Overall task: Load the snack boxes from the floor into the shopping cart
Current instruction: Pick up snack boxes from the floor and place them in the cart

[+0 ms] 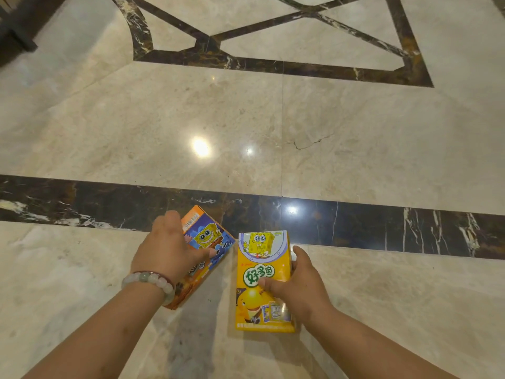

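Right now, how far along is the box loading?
Nothing looks loaded: no cart is in view. In hand: the left hand grips the orange box and the right hand grips the yellow box, both down at the marble floor. Left: carrying both to the cart.

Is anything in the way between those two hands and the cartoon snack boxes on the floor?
No. The left hand already rests on the orange box, and the right hand already grips the yellow box. The marble floor around them is bare. The shopping cart is not in view, so that path cannot be judged.
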The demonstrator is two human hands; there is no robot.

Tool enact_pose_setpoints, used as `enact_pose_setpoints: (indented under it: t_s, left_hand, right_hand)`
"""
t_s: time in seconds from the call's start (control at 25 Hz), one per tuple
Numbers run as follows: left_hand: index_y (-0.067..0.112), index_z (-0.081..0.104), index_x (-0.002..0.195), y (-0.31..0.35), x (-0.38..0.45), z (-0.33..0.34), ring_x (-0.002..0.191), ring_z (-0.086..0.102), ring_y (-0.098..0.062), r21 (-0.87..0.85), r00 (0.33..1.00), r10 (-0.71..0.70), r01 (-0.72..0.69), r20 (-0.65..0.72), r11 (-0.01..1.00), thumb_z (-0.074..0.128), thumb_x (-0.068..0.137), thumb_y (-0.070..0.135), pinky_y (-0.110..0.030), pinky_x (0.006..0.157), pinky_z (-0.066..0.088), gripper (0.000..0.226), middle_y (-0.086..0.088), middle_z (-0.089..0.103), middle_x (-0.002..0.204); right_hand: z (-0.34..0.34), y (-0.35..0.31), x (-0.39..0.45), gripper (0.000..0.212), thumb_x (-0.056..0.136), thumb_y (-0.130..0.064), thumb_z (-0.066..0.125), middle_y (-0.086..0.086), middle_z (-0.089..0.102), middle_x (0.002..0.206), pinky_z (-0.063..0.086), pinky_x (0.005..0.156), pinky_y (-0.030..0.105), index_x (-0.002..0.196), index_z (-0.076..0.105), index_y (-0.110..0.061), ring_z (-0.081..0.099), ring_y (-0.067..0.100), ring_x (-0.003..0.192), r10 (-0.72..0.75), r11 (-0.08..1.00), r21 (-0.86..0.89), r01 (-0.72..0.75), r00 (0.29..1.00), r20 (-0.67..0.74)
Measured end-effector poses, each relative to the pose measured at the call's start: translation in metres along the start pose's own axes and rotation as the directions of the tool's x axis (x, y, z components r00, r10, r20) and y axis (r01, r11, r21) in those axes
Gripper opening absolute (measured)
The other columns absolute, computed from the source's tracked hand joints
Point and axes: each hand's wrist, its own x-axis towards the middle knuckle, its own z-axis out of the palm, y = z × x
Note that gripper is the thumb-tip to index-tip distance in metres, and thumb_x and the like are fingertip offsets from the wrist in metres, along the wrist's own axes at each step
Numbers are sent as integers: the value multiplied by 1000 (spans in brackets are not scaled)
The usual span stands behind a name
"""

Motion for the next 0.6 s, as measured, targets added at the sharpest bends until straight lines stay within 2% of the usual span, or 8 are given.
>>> enact_pose_setpoints:
  t_s: [0.04,0.12,0.24,0.32,0.48,0.6]
  left_hand:
    - [17,39,104,0,0,0,85,49,-17,-5,1000,2,-2,14,1000,76,62,58,-35,75,50,69,-1,40,98]
    - [17,40,105,-1,1,-1,86,49,-18,-9,1000,12,-12,20,1000,75,63,56,-35,75,51,67,-2,42,99]
    - [13,44,98,-4,3,-4,80,56,-21,-237,998,-58,61,21,969,79,64,49,-31,62,46,60,-4,56,94]
    - [11,50,100,-7,5,-5,76,60,-19,-413,991,-114,131,65,901,79,65,46,-27,55,42,58,-4,63,91]
    - [14,59,102,-5,11,-6,71,69,-19,-635,975,-124,215,185,742,75,62,50,-27,56,50,57,-3,71,86]
    - [16,63,101,-1,5,-9,69,72,-21,-705,962,-96,254,256,662,75,51,57,-37,67,57,66,-4,74,84]
  right_hand:
    - [0,-1,-1,51,67,-26,85,-10,62,95,53,87,36,94,42,-29,64,17,95,11,999,53,-12,1000,20]
    - [2,-1,-2,50,67,-22,85,-6,66,99,56,85,38,97,47,-31,67,16,91,6,991,132,-11,999,34]
    - [4,-6,-2,57,69,-16,84,-3,67,108,58,82,39,105,45,-38,69,17,92,-24,966,259,9,998,53]
    - [2,-9,0,60,72,-15,82,-6,67,109,59,77,33,107,42,-43,70,15,91,-51,944,328,33,998,48]
    - [2,-15,6,65,77,-15,77,-5,68,110,60,71,29,121,36,-42,71,14,87,-52,900,435,9,995,86]
    - [3,-19,7,60,79,-11,75,-4,70,103,60,70,33,117,40,-41,73,17,83,-25,871,491,-29,994,104]
